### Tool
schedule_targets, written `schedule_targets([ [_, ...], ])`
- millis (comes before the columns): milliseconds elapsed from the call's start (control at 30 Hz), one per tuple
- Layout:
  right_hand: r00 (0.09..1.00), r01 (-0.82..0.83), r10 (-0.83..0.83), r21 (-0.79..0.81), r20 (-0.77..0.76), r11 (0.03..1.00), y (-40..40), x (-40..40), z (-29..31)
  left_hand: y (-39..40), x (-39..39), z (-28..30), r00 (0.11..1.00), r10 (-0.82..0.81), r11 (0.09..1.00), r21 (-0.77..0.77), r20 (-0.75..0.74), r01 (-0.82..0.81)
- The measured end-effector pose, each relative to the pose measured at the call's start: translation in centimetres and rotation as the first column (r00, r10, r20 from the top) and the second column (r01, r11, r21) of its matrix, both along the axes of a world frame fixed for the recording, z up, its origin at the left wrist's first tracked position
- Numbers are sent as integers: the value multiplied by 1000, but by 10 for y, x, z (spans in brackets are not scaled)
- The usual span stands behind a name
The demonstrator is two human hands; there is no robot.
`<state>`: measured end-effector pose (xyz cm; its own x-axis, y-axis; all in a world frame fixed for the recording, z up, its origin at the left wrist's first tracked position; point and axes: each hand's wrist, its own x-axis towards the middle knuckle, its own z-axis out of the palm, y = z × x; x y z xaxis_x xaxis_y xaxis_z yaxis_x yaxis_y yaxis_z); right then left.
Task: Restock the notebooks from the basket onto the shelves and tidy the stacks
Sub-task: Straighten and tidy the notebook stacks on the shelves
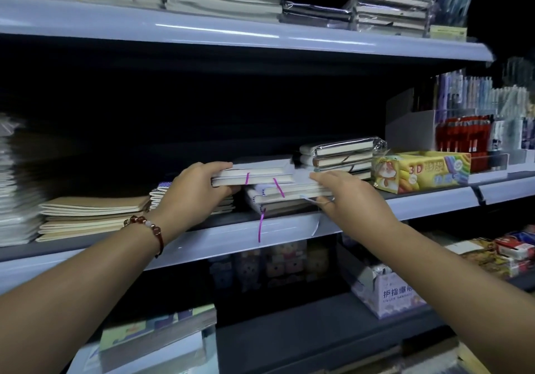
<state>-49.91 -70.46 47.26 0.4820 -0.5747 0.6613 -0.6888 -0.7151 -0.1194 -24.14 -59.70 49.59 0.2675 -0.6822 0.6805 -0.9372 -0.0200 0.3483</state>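
On the middle shelf [289, 229] stands a stack of notebooks with purple ribbon markers [278, 191]. My left hand [199, 188] grips the left end of the top two notebooks [260, 172], thumb on top and fingers underneath. My right hand [344, 197] lies with straight fingers against the right end of the same stack. One purple ribbon [261, 226] hangs down over the shelf's front edge. The basket is not in view.
Left of the stack lie tan soft-cover notebooks [92, 214]; right of it, wrapped notebooks [338, 155] and a yellow box [419, 172]. Pens in display racks [469, 130] stand at far right. The top shelf [202, 30] carries more notebook piles. Boxes [385, 295] sit below.
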Motion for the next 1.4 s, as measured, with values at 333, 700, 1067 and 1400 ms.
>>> schedule_targets([
  [333, 999, -9, 7, -30, -43, 1000, 0, 1, 6, 8, -33, 18, 998, 44, 993, -113, 37, -40],
  [700, 910, -171, -26, 432, 414, 885, 10, 10, 4, 6, -41, -15, 844, -299, 941, 7, -446, 337],
  [1067, 803, -456, 118, 474, 584, 753, -11, -3, -6, -3, -82, -20, 871, -170, 978, 32, -461, 208],
  [1400, 827, -528, 352, 388, 439, 756, -43, -13, 1, -22, -83, -37, 920, -69, 996, -79, -386, 42],
])
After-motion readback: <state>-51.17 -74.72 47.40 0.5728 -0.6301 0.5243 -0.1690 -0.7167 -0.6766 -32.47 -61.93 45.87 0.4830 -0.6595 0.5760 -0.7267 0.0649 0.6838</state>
